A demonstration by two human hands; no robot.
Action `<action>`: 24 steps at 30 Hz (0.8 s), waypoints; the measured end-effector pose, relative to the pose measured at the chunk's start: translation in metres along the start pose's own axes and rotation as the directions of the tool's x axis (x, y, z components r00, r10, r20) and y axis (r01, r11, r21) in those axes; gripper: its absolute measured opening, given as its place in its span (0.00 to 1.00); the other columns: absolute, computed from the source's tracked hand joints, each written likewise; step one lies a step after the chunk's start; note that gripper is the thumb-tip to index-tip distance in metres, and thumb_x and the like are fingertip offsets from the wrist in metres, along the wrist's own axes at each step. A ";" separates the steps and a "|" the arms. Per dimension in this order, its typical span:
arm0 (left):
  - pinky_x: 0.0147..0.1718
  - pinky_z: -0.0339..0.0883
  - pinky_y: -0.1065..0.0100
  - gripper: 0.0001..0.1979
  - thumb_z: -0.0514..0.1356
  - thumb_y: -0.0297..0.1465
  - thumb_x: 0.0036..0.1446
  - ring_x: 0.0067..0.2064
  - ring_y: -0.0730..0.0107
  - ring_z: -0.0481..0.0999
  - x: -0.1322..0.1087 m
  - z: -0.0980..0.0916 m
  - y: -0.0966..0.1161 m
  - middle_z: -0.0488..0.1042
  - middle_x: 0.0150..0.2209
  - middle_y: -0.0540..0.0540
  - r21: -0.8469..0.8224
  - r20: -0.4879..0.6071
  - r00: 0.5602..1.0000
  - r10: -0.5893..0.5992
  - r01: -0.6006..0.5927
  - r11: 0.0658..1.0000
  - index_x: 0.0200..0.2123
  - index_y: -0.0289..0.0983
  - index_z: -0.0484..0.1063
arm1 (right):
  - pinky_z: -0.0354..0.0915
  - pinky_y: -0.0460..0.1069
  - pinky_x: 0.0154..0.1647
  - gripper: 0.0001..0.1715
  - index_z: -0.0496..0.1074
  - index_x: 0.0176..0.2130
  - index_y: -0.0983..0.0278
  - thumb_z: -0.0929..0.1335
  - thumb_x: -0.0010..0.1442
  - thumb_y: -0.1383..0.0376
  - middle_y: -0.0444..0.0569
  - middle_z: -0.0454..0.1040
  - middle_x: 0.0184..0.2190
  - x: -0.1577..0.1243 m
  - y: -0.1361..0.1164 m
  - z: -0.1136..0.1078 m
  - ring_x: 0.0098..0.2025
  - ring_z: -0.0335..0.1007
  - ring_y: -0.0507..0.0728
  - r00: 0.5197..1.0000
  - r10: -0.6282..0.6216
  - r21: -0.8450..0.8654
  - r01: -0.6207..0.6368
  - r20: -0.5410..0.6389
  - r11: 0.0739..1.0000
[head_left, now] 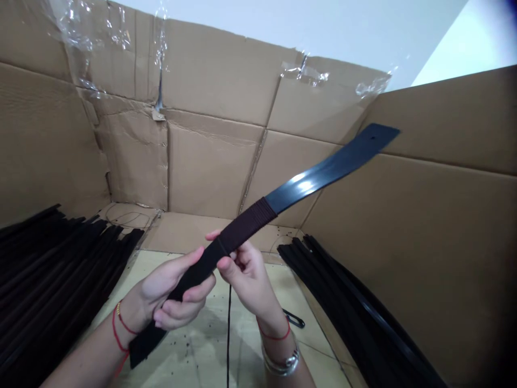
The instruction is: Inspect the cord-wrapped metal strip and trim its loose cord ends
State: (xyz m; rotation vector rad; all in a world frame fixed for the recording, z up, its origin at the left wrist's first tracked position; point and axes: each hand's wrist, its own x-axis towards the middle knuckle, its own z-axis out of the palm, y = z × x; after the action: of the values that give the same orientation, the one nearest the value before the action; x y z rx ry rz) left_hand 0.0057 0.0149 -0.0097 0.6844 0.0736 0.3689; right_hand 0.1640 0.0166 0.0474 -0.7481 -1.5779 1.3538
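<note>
A long, slightly curved black strip (323,175) slants up to the right, its glossy bare end pierced by a small hole. A dark brown fabric sleeve (248,226), gathered in ridges at its upper end, covers its middle. Below that, the covering looks black, with the lower end near my left wrist. My left hand (181,291) is wrapped round this lower part. Just above it, my right hand (244,272) grips the strip at the sleeve's lower edge, thumb in front and some fingers hidden behind. A thin black cord (229,328) runs downward below my right hand.
Many dark strips (52,269) lie piled at the left; more dark strips (343,302) lie along the right. Taped cardboard walls (214,161) enclose the work surface (202,350). A small black looped object (294,319) sits partly behind my right wrist. Dark specks are scattered about.
</note>
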 end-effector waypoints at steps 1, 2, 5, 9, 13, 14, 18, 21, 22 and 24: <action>0.02 0.39 0.77 0.32 0.47 0.60 0.55 0.06 0.80 0.42 0.003 -0.002 -0.002 0.45 0.07 0.56 0.017 0.010 0.999 -0.040 0.040 0.999 0.17 0.38 0.59 | 0.50 0.43 0.20 0.27 0.73 0.42 0.64 0.74 0.51 0.48 0.43 0.63 0.24 0.000 0.001 -0.002 0.23 0.52 0.48 0.997 0.000 0.034 -0.002 0.073 0.999; 0.01 0.37 0.75 0.34 0.45 0.62 0.54 0.05 0.79 0.41 0.006 -0.002 -0.004 0.45 0.06 0.55 0.046 0.012 0.997 -0.070 0.070 0.997 0.15 0.38 0.59 | 0.50 0.43 0.19 0.27 0.74 0.38 0.65 0.75 0.49 0.47 0.42 0.62 0.22 0.000 0.003 -0.005 0.22 0.52 0.48 0.991 -0.016 0.065 0.007 0.133 0.998; 0.04 0.44 0.73 0.38 0.45 0.64 0.53 0.07 0.76 0.49 0.014 0.002 -0.005 0.50 0.08 0.52 0.145 -0.073 0.997 -0.022 0.032 0.989 0.16 0.35 0.66 | 0.53 0.44 0.19 0.27 0.74 0.31 0.66 0.75 0.47 0.46 0.43 0.63 0.21 0.004 0.009 -0.011 0.21 0.54 0.48 0.986 -0.079 0.110 0.063 0.149 0.992; 0.26 0.61 0.74 0.23 0.54 0.50 0.61 0.26 0.73 0.66 0.014 0.022 0.000 0.68 0.25 0.48 0.626 -0.428 0.724 0.541 -0.194 0.755 0.40 0.35 0.71 | 0.60 0.43 0.25 0.14 0.73 0.36 0.65 0.74 0.56 0.58 0.43 0.66 0.24 0.010 0.011 -0.008 0.25 0.61 0.49 0.995 -0.089 0.053 0.092 -0.056 0.994; 0.30 0.58 0.72 0.16 0.56 0.43 0.62 0.31 0.68 0.68 0.001 0.031 0.002 0.69 0.30 0.47 0.904 -0.392 0.534 0.749 0.071 0.422 0.44 0.38 0.70 | 0.64 0.46 0.29 0.17 0.75 0.35 0.66 0.74 0.54 0.55 0.44 0.65 0.22 0.010 0.004 -0.001 0.29 0.66 0.53 0.989 -0.035 -0.009 0.034 -0.140 0.999; 0.26 0.56 0.73 0.17 0.54 0.45 0.63 0.27 0.71 0.65 -0.002 0.029 0.003 0.66 0.26 0.49 0.870 -0.405 0.629 0.663 0.041 0.492 0.40 0.37 0.69 | 0.64 0.46 0.28 0.18 0.75 0.34 0.67 0.74 0.53 0.54 0.44 0.65 0.20 0.009 0.002 0.000 0.28 0.66 0.53 0.994 -0.023 -0.018 0.021 -0.105 1.000; 0.17 0.51 0.73 0.25 0.48 0.53 0.61 0.16 0.76 0.54 -0.002 0.013 0.008 0.58 0.18 0.55 0.633 -0.368 0.875 0.313 -0.010 0.774 0.33 0.36 0.64 | 0.57 0.44 0.20 0.16 0.76 0.32 0.68 0.73 0.56 0.56 0.45 0.67 0.21 0.007 0.005 0.002 0.20 0.59 0.49 0.994 -0.029 -0.097 0.019 -0.102 0.995; 0.24 0.55 0.74 0.19 0.56 0.48 0.59 0.24 0.75 0.61 0.010 0.011 0.008 0.63 0.24 0.52 0.718 -0.455 0.708 0.541 -0.068 0.693 0.36 0.37 0.62 | 0.44 0.42 0.16 0.16 0.75 0.35 0.69 0.71 0.59 0.56 0.40 0.59 0.18 0.012 0.015 0.001 0.17 0.46 0.44 0.947 -0.072 -0.078 0.050 -0.312 0.996; 0.25 0.52 0.75 0.17 0.58 0.46 0.59 0.26 0.75 0.60 0.013 0.013 0.008 0.62 0.25 0.52 0.761 -0.494 0.598 0.632 -0.055 0.647 0.35 0.37 0.62 | 0.41 0.42 0.16 0.17 0.75 0.37 0.69 0.71 0.59 0.56 0.38 0.55 0.17 0.014 0.017 -0.001 0.17 0.42 0.44 0.943 -0.056 -0.034 0.048 -0.327 0.998; 0.22 0.47 0.74 0.19 0.58 0.47 0.58 0.24 0.75 0.56 0.014 0.019 0.006 0.59 0.22 0.53 0.808 -0.530 0.448 0.720 0.010 0.589 0.31 0.37 0.62 | 0.38 0.42 0.16 0.20 0.75 0.40 0.69 0.72 0.58 0.54 0.35 0.48 0.15 0.017 0.020 -0.006 0.16 0.36 0.44 0.977 0.024 0.073 -0.008 -0.213 0.997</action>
State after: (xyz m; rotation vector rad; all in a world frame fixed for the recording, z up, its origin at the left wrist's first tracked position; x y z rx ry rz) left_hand 0.0200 0.0127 0.0096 1.2879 1.0913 1.1936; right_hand 0.1603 0.0378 0.0324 -0.8347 -1.3501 1.2884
